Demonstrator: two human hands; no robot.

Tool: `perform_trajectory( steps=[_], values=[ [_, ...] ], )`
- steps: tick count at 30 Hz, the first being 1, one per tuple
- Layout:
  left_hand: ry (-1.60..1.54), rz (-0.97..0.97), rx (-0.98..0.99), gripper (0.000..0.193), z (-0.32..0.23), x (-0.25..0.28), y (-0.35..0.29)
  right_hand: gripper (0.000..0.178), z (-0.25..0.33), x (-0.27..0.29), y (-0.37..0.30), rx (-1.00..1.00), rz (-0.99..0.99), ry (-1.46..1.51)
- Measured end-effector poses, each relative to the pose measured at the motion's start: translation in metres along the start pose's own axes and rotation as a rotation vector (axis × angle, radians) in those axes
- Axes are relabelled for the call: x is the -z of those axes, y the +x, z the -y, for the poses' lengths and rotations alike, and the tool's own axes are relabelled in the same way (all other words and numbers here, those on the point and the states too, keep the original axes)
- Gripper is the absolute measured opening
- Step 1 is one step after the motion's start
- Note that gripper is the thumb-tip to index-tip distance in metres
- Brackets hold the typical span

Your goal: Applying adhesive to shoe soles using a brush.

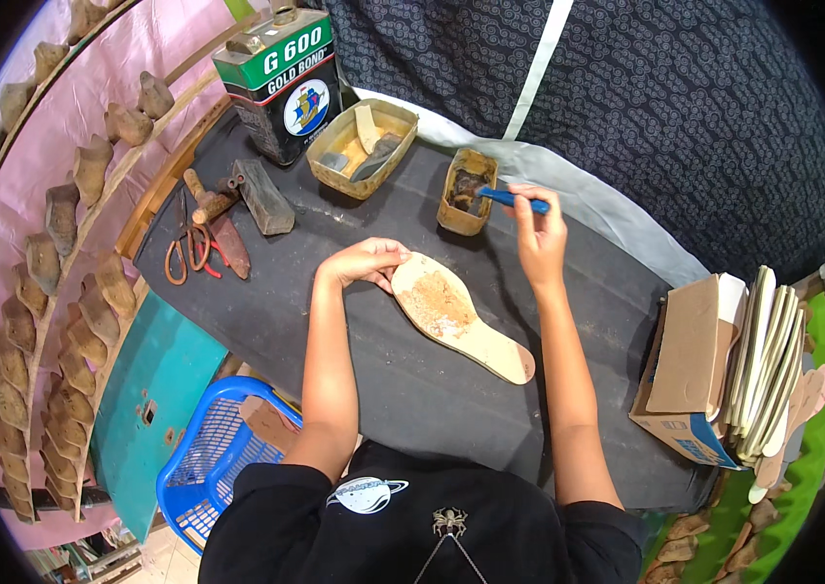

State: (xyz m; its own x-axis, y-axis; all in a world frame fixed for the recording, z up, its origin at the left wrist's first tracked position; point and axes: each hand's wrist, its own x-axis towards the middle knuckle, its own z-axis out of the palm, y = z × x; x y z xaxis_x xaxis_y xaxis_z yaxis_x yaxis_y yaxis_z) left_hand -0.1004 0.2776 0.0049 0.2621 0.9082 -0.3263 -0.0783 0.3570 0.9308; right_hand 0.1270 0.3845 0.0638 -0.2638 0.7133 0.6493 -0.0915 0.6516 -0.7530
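Note:
My left hand (366,263) pinches the wide end of a pale insole (476,336), which lies slantwise over the dark table with its narrow end toward the right. Rough brown and whitish patches mark the wide part's upper face. In my right hand (541,238) is a brush (519,201) with a blue handle, gripped between thumb and fingers. Its tip reaches into a small worn tub (464,220) with dark, crusted stuff inside. The bristles cannot be made out there.
A green-and-black metal can (281,97) stands at the back left beside a larger tub (339,180) of scraps. Scissors (179,255), a hammer (208,200) and a metal block (264,200) lie at left. Right: a cardboard box (680,346) and stacked insoles (768,355). A blue basket (188,477) sits below left.

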Motion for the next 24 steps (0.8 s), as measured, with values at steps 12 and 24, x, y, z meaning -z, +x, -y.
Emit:
perform_trajectory(
  steps=[12, 24],
  values=[
    [-0.021, 0.014, 0.018, 0.023, -0.001, 0.002, -0.002, 0.012, 0.006, 0.002, -0.004, 0.08, -0.046, -0.047],
    [-0.009, 0.001, 0.031, 0.022, 0.001, 0.002, -0.001, 0.013, 0.013, 0.012, -0.014, 0.14, -0.072, -0.083]
  ],
)
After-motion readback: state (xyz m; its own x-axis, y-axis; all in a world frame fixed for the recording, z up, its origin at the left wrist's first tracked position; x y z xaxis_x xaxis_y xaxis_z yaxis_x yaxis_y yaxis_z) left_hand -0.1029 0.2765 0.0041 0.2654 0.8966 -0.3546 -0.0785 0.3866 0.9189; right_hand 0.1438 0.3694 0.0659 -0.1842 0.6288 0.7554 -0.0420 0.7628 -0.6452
